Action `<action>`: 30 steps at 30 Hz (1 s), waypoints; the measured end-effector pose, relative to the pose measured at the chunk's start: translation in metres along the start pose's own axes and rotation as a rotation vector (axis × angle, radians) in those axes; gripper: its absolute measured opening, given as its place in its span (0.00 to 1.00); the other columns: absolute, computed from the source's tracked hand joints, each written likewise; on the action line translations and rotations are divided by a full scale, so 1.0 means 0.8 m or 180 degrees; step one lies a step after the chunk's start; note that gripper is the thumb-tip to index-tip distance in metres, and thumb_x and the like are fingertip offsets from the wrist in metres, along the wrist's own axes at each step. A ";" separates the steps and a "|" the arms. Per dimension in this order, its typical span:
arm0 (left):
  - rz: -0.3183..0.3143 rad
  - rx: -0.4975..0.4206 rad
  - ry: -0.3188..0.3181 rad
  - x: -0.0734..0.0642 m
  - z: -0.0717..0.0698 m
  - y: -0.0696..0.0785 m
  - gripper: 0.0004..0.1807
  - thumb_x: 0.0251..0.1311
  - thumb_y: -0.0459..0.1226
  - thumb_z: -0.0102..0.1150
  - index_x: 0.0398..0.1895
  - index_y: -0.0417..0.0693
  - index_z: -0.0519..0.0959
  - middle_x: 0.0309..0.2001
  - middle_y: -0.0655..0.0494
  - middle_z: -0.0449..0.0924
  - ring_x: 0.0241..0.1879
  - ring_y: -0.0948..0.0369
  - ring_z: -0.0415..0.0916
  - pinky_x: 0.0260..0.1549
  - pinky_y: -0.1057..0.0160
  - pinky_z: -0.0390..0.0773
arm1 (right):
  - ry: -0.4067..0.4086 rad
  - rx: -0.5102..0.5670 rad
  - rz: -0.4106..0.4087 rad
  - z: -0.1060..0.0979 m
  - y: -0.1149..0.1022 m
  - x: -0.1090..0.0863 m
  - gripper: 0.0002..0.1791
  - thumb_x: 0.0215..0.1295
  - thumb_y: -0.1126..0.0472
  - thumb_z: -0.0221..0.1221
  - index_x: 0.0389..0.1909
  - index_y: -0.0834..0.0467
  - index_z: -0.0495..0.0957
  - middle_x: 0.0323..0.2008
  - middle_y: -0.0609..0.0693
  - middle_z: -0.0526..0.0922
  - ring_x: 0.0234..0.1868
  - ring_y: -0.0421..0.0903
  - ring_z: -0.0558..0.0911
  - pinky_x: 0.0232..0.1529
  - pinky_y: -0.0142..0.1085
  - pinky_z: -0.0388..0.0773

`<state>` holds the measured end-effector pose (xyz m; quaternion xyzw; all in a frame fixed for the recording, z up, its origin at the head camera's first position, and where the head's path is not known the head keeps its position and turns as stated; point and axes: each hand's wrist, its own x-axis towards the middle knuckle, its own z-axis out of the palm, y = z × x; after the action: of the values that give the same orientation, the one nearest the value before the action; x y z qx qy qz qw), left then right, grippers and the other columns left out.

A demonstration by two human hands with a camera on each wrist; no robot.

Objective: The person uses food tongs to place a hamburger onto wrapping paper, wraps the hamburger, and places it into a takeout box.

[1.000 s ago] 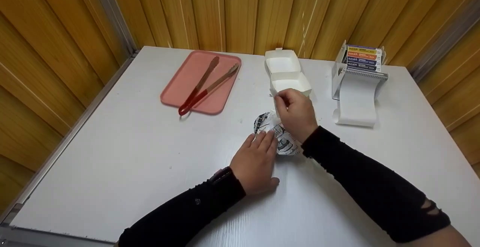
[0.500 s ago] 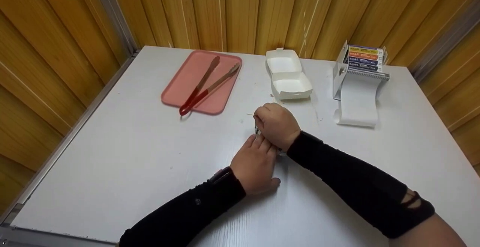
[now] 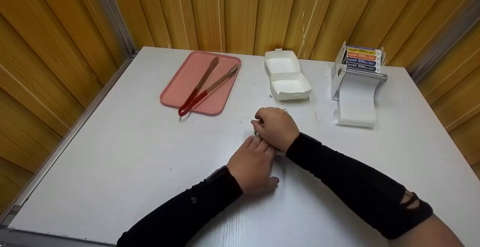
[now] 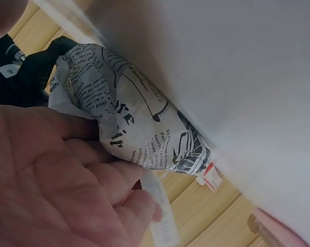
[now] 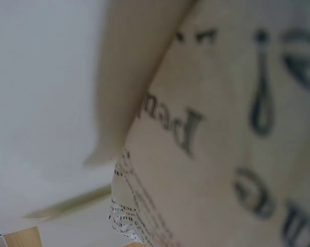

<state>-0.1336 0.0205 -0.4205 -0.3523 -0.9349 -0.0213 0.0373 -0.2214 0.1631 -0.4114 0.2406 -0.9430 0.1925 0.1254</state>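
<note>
My left hand (image 3: 252, 166) lies palm down with its fingers extended on a small bundle wrapped in printed paper (image 4: 139, 113). In the head view both hands nearly cover this bundle. Its dark lettering fills much of the right wrist view. My right hand (image 3: 276, 128) is over the far end of the bundle, across the left fingertips, its fingers curled and the thumb near the index finger. I cannot tell whether it pinches anything. A small red-and-white piece (image 4: 212, 177) shows at the bundle's end in the left wrist view.
Beyond the hands an open white cardboard box (image 3: 290, 83) stands on the white table (image 3: 131, 157). A pink tray (image 3: 183, 74) with red-handled tongs (image 3: 195, 98) lies at the back left. At the right is a dispenser (image 3: 362, 61) with a hanging white paper strip (image 3: 358, 102).
The right hand has come from beside the white box down and left onto the bundle, covering it. A thin yellowish strip visible at its fingertips half a second ago no longer shows. The left hand stays nearly still.
</note>
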 end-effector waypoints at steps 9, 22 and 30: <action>0.0107 -0.0695 -0.0366 -0.003 -0.008 -0.017 0.49 0.67 0.58 0.62 0.85 0.47 0.56 0.85 0.52 0.53 0.85 0.53 0.45 0.81 0.49 0.55 | -0.0376 0.0510 0.0371 0.000 -0.001 0.005 0.13 0.69 0.52 0.69 0.39 0.59 0.85 0.31 0.50 0.87 0.34 0.48 0.83 0.41 0.44 0.80; -0.0018 -0.0880 -0.0637 -0.001 -0.010 -0.016 0.54 0.68 0.56 0.61 0.87 0.48 0.44 0.87 0.53 0.38 0.85 0.48 0.45 0.83 0.51 0.51 | -0.0608 0.0973 -0.0449 -0.028 0.045 -0.033 0.15 0.75 0.68 0.56 0.56 0.62 0.85 0.55 0.55 0.88 0.62 0.54 0.84 0.68 0.53 0.76; -0.0115 -0.1267 -0.0463 0.001 -0.013 -0.029 0.44 0.70 0.52 0.61 0.85 0.52 0.57 0.85 0.53 0.49 0.82 0.51 0.57 0.79 0.52 0.62 | -0.0926 0.0576 -0.0996 -0.021 0.054 -0.043 0.23 0.77 0.63 0.49 0.68 0.62 0.78 0.67 0.57 0.80 0.74 0.60 0.72 0.79 0.60 0.60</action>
<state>-0.1486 0.0030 -0.4108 -0.3365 -0.9187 -0.1807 -0.1009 -0.2112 0.2192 -0.4209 0.4193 -0.8813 0.2178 -0.0057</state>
